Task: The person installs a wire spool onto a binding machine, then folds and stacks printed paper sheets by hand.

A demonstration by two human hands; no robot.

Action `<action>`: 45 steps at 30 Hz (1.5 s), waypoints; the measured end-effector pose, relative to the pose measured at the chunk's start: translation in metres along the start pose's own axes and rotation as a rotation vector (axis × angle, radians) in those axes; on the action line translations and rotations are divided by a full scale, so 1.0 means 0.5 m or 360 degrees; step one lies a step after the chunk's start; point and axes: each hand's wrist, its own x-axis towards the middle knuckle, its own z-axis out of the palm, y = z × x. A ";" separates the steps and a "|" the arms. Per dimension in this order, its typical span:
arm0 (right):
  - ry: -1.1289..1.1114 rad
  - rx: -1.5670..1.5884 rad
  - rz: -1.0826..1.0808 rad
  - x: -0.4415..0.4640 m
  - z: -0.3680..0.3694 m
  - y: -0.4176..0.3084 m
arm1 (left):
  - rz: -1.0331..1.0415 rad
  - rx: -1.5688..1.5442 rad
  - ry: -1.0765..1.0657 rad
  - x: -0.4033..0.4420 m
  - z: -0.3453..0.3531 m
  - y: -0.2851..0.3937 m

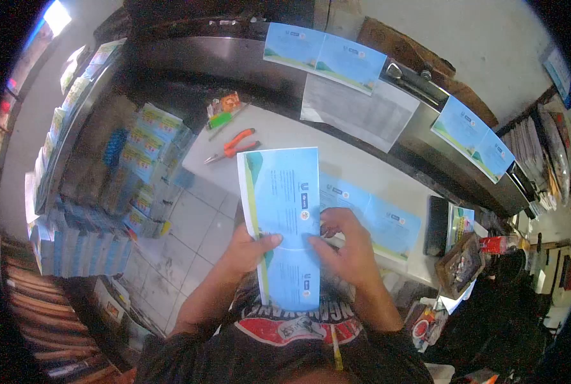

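A light blue printed sheet (282, 192) with green edging and logos is held upright in front of my chest, a crease or join running across it near my thumbs. My left hand (252, 251) is closed on its left edge, thumb on the front and fingers hidden behind. At the right edge my right hand (348, 249) pinches the sheet, its thumb on the print and its fingers curled. Behind it, more blue printed sheets (381, 221) lie flat on the white tabletop (285, 131). Whether I hold one sheet or several, I cannot tell.
Orange-handled pliers (233, 146) and a green-handled screwdriver (220, 120) lie at the table's far left. A wooden tray (459, 265) and a bottle (493, 244) stand at the right. Printed stacks (93, 246) fill the left side. Blue sheets (324, 54) hang along the ledge.
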 end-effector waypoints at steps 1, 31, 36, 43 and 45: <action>0.0028 0.0124 0.0229 -0.001 0.001 -0.004 | 0.0013 -0.0021 -0.0010 -0.002 0.003 0.002; 0.0516 0.0176 0.0291 0.007 -0.012 0.072 | 0.0088 0.0241 -0.0072 -0.014 -0.012 -0.008; 0.0342 -0.0318 0.0196 -0.013 -0.063 0.000 | 0.0025 0.0238 0.0277 0.000 0.012 0.054; -0.0086 -0.0467 -0.0157 -0.035 0.013 -0.031 | 0.0540 0.0747 -0.0340 0.014 0.106 0.055; -0.0200 -0.0188 0.0404 -0.051 -0.002 0.009 | 0.0590 0.0956 -0.0495 0.018 0.088 0.040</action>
